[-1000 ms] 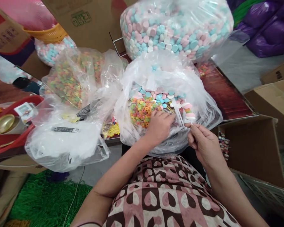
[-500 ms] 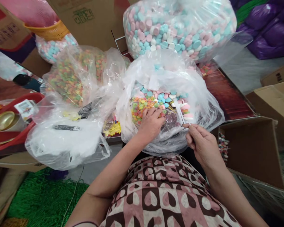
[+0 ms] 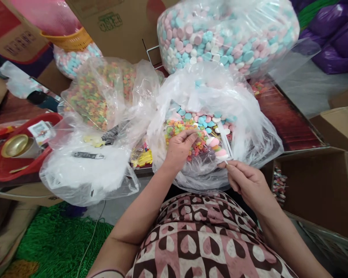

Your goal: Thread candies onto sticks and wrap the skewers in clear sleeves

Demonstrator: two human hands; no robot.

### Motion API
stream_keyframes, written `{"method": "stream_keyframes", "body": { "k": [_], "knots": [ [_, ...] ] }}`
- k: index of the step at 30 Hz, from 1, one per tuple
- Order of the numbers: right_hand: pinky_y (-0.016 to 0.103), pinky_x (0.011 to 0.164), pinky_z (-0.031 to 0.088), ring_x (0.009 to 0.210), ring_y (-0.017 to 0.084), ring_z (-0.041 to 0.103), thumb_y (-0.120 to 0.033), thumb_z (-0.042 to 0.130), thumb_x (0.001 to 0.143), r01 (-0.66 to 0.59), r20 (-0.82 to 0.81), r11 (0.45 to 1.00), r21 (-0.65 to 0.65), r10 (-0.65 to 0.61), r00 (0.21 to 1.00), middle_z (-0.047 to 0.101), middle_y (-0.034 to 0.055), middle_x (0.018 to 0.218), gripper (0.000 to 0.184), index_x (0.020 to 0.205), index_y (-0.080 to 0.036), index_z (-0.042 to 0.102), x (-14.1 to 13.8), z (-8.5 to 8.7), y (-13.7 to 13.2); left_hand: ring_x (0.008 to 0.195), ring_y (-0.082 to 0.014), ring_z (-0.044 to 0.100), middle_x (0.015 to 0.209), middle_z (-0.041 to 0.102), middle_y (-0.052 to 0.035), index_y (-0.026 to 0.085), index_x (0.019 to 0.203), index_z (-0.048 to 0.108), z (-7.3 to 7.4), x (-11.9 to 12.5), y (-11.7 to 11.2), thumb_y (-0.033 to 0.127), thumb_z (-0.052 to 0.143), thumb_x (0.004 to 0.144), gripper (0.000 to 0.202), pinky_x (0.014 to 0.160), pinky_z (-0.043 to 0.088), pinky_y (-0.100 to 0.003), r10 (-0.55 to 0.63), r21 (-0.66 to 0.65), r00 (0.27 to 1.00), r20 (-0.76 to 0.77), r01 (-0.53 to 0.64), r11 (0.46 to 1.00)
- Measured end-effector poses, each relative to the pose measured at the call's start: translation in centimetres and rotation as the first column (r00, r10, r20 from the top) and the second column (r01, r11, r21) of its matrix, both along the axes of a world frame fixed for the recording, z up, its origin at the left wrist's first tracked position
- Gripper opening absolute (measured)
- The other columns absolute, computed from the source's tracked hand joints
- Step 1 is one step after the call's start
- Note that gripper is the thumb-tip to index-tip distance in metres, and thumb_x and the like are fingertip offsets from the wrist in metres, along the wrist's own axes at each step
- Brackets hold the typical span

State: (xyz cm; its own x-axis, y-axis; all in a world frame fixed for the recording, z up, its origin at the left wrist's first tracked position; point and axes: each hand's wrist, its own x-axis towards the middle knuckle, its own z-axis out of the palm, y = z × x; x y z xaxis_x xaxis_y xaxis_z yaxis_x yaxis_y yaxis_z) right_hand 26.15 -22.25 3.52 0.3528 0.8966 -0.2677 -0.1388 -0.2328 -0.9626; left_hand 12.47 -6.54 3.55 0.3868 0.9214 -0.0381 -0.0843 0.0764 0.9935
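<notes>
My right hand (image 3: 245, 177) pinches the lower end of a white stick, on which pink-and-white marshmallows and gummy rings are threaded. This candy skewer (image 3: 213, 143) tilts up and to the left, toward my other hand. Over a heap of coloured gummy rings (image 3: 174, 127), my left hand (image 3: 179, 148) has its thumb and fingers closed together near the skewer's tip. Whatever lies between those fingertips is too small to make out. Pink, blue and white marshmallows (image 3: 203, 119) lie behind the rings in an opened clear plastic bag (image 3: 258, 131). White sticks (image 3: 224, 139) rest beside them.
Behind stands a large bag of marshmallows (image 3: 220, 42). To the left are a bag of gummy rings (image 3: 95, 96), a bag of white wrappers (image 3: 84, 173) and a red basket (image 3: 0, 166). An open cardboard box (image 3: 319, 189) sits at the right, holding wrapped candy skewers (image 3: 279, 185).
My left hand has lifted from the gummy rings, its fingers now pinched together. The skewer in my right hand has tilted left, its tip now near my left fingertips. The view has shifted slightly.
</notes>
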Motion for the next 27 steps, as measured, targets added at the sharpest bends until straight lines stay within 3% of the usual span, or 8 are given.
{"method": "stream_keyframes", "body": {
  "k": [3,9,14,18,20,23,25,27],
  "knots": [
    [0.024,0.043,0.018,0.041,0.009,0.031,-0.049,0.064,0.084,-0.069,0.019,0.997,-0.025,0.07,0.997,0.039,-0.006,0.044,0.033,0.088,-0.018,0.073,-0.4,0.0,0.0,0.07,-0.0131,0.066,0.074,0.071,0.0018,0.02,0.082,0.069,0.3,0.3,-0.1,0.038,0.081,0.07,0.025,0.07,0.051,-0.028,0.024,-0.158,0.987,0.156,0.001,0.987],
    [0.024,0.043,0.02,0.041,0.009,0.031,-0.049,0.061,0.087,-0.028,0.062,0.999,-0.017,0.029,0.998,0.039,-0.006,0.045,0.032,0.091,-0.019,0.072,-0.7,-0.4,0.3,0.07,-0.0115,0.065,0.074,0.07,0.0029,0.019,0.078,0.067,0.4,0.5,-0.8,0.039,0.085,0.065,0.029,0.07,0.051,-0.026,0.029,-0.17,0.98,0.197,0.005,0.985],
    [0.024,0.042,0.022,0.041,0.01,0.032,-0.05,0.061,0.087,-0.045,0.088,0.999,-0.02,0.047,0.995,0.04,-0.006,0.046,0.033,0.093,-0.019,0.072,-0.6,-0.7,0.3,0.079,-0.0137,0.069,0.08,0.072,0.0018,0.02,0.083,0.066,-0.1,0.7,-1.0,0.037,0.082,0.07,0.027,0.076,0.053,-0.027,0.019,-0.087,0.986,0.164,-0.005,0.996],
    [0.025,0.043,0.023,0.041,0.01,0.033,-0.051,0.057,0.091,-0.097,0.126,0.995,-0.02,0.098,0.987,0.041,-0.006,0.046,0.036,0.097,-0.019,0.072,-0.5,-0.8,0.3,0.098,-0.018,0.071,0.101,0.077,-0.0034,0.022,0.096,0.067,-0.4,0.2,-1.2,0.035,0.069,0.085,0.017,0.089,0.054,-0.032,-0.036,0.162,0.999,0.005,0.035,0.986],
    [0.025,0.043,0.025,0.041,0.011,0.034,-0.052,0.055,0.093,-0.118,0.139,0.993,-0.019,0.12,0.983,0.043,-0.0061,0.045,0.038,0.099,-0.019,0.071,-0.5,-0.8,0.4,0.105,-0.0185,0.07,0.112,0.076,-0.0053,0.023,0.104,0.068,-0.4,-0.2,-1.3,0.032,0.06,0.092,0.018,0.094,0.053,-0.032,-0.034,0.338,0.99,-0.138,0.079,0.938],
    [0.025,0.045,0.028,0.042,0.011,0.036,-0.054,0.054,0.093,-0.133,0.148,0.991,-0.019,0.134,0.98,0.045,-0.006,0.045,0.039,0.099,-0.018,0.07,-0.6,-0.6,0.5,0.105,-0.019,0.07,0.111,0.076,-0.0074,0.022,0.11,0.07,-0.5,-0.7,-1.5,0.027,0.053,0.095,0.023,0.095,0.052,-0.032,0.026,0.58,0.951,-0.308,0.166,0.798],
    [0.024,0.045,0.028,0.042,0.011,0.036,-0.055,0.055,0.092,-0.135,0.141,0.99,-0.033,0.138,0.98,0.045,-0.0061,0.045,0.04,0.098,-0.018,0.07,-0.7,-0.6,0.7,0.101,-0.0197,0.07,0.107,0.077,-0.0082,0.02,0.109,0.072,-0.5,-0.8,-1.5,0.025,0.051,0.095,0.026,0.094,0.052,-0.034,0.039,0.652,0.925,-0.378,0.236,0.721],
    [0.024,0.044,0.026,0.042,0.01,0.036,-0.056,0.057,0.091,-0.133,0.119,0.99,-0.044,0.137,0.983,0.045,-0.0061,0.045,0.04,0.096,-0.018,0.07,-0.7,-0.8,0.8,0.101,-0.0198,0.07,0.106,0.077,-0.0079,0.02,0.109,0.072,-0.3,-0.8,-1.5,0.024,0.049,0.095,0.028,0.094,0.052,-0.034,-0.006,0.643,0.913,-0.409,0.293,0.708]
  ]
}}
